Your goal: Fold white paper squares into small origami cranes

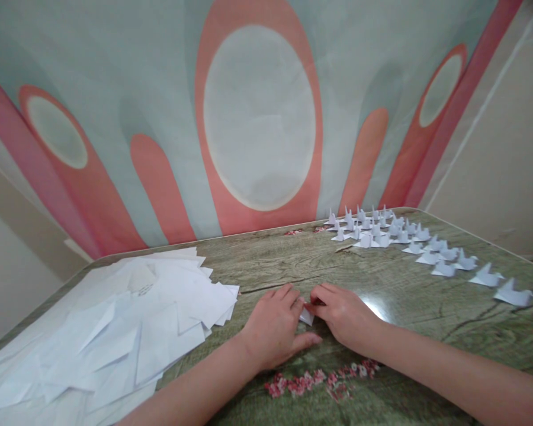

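Both hands press a small folded white paper piece (pixel 307 316) flat on the green tabletop (pixel 426 307) at lower centre: left hand (pixel 273 325) and right hand (pixel 344 313) each with a closed grip on it. Finished paper birds (pixel 400 236) stand in rows at upper right; a large pile of unfolded sheets (pixel 115 325) remains at lower left, so much folding is judged left.

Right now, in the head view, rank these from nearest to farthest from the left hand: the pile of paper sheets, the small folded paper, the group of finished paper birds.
1. Small folded paper: touching the left hand, between both hands.
2. Pile of paper sheets: just to its left.
3. Paper birds: far right, toward the table's back edge.
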Demonstrator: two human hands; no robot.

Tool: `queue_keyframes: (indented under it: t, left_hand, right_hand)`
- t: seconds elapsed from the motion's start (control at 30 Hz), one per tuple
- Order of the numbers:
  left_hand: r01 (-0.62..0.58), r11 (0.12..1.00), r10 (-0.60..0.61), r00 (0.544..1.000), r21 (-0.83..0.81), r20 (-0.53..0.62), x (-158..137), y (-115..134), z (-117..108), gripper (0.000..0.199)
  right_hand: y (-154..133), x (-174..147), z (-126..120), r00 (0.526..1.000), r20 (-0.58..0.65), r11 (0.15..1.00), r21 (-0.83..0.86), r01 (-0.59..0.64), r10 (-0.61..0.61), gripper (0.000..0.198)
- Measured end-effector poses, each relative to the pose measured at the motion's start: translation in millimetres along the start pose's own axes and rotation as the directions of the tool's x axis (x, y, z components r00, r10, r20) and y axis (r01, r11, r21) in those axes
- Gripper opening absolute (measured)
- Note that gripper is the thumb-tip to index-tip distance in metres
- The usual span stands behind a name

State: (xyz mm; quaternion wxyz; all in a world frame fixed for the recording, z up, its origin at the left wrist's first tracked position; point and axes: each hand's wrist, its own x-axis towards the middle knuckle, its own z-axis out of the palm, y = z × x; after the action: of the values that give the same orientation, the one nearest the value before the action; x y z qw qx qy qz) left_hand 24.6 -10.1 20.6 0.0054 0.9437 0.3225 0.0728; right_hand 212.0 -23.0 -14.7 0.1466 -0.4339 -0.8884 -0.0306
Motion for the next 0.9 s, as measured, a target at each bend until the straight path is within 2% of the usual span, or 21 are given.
queue_keyframes:
  t: [0.13, 0.27, 0.43, 0.53, 0.63, 0.77, 0.9]
  left_hand:
    - [0.005, 1.000, -0.005, 1.000, -0.001, 0.003, -1, 0, -2, 0.056]
    - [0.000, 1.000, 0.000, 1.000, -0.005, 0.011, -1, -2, -1, 0.057]
    - [0.002, 1.000, -0.002, 1.000, -0.004, 0.030, -2, -2, -2, 0.059]
    - [0.003, 1.000, -0.002, 0.999, -0.006, 0.038, -2, -4, -2, 0.061]
    - [-0.013, 1.000, 0.014, 1.000, -0.019, 0.028, -2, -10, 1, 0.062]
    - [-0.050, 0.996, 0.051, 0.999, -0.079, 0.007, 0, -22, 8, 0.056]
    - [-0.062, 0.984, 0.058, 0.998, -0.165, -0.028, 3, -30, 15, 0.050]
  right_hand:
    - [1, 0, -4, 0.996, 0.058, 0.997, -0.038, 0.063, -0.060, 0.013]
    - [0, 0, -11, 0.988, 0.065, 0.989, -0.025, 0.143, -0.141, 0.018]
    - [-2, -2, -17, 0.971, 0.073, 0.973, 0.063, 0.223, -0.227, 0.020]
    - [-1, -3, -15, 0.971, 0.041, 0.966, 0.125, 0.228, -0.235, 0.020]
    - [4, -2, -7, 0.984, -0.075, 0.962, 0.208, 0.175, -0.163, 0.022]
    - [14, 1, 1, 0.974, -0.219, 0.943, 0.332, 0.019, 0.057, 0.028]
    - [18, 4, 4, 0.970, -0.227, 0.930, 0.367, 0.005, 0.085, 0.020]
